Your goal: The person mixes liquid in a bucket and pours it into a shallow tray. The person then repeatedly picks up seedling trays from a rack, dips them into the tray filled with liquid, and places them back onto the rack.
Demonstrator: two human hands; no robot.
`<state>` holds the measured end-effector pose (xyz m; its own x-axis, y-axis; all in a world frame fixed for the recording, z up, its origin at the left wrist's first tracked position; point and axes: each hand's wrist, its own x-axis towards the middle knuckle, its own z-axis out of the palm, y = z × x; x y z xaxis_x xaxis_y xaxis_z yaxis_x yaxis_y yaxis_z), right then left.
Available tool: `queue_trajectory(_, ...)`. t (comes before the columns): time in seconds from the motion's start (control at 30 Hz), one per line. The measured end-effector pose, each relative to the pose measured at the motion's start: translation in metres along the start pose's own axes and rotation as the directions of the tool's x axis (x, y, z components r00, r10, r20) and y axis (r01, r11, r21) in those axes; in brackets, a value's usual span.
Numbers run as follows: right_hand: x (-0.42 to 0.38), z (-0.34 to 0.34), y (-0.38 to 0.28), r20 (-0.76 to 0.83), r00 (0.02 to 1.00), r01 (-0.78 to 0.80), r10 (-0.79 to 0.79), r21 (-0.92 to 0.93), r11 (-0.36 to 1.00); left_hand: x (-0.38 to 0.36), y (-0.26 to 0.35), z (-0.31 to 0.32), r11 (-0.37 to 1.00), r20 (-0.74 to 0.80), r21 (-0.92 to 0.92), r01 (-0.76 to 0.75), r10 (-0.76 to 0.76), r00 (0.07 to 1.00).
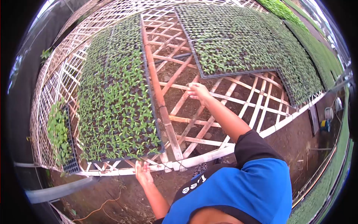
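My left hand (143, 173) is at the front edge of the bamboo bench, just below the near corner of a large block of seedling trays (115, 108). Its fingers point up and lie apart, with nothing visible in them. My right hand (198, 92) reaches over the open lattice (220, 123) between two tray blocks. The fingers of that hand are curled together; whether something small is between them I cannot make out. Beyond it, a second block of seedling trays (238, 41) fills the right side, its near edge stepped.
A reddish bamboo pole (154, 78) divides the bench lengthwise. At the far left stands a narrow tray of larger-leaved seedlings (59, 134). A white front rail (197, 156) borders the bench. An orange cord (100, 206) lies on the soil, and spools (325, 125) are at the right.
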<state>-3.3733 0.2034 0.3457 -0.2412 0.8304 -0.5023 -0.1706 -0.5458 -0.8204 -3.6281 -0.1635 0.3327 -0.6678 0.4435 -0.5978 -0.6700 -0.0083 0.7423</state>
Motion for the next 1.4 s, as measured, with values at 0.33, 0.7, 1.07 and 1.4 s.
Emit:
queue_trajectory(0.33,0.099,-0.093,-0.022,-0.342,0.881,0.031,0.327,0.732,0.681,-0.121,-0.022,0.001,0.994,0.064,0.082,-0.076,0.071,0.995)
queue_trajectory(0.7,-0.056,-0.135,-0.046,-0.335,0.935,0.068,0.113,0.485,0.872,-0.207,-0.089,0.005,0.992,0.141,0.12,0.036,-0.053,0.989)
queue_trajectory(1.07,-0.255,-0.32,0.002,-0.243,0.962,-0.11,0.128,0.085,0.99,-0.243,-0.143,0.185,0.937,0.656,0.337,0.09,-0.303,0.692)
queue_trajectory(1.4,-0.327,-0.428,0.042,-0.584,0.812,-0.034,0.027,-0.002,0.999,-0.254,-0.174,0.284,0.825,0.762,0.554,0.11,-0.556,0.331)
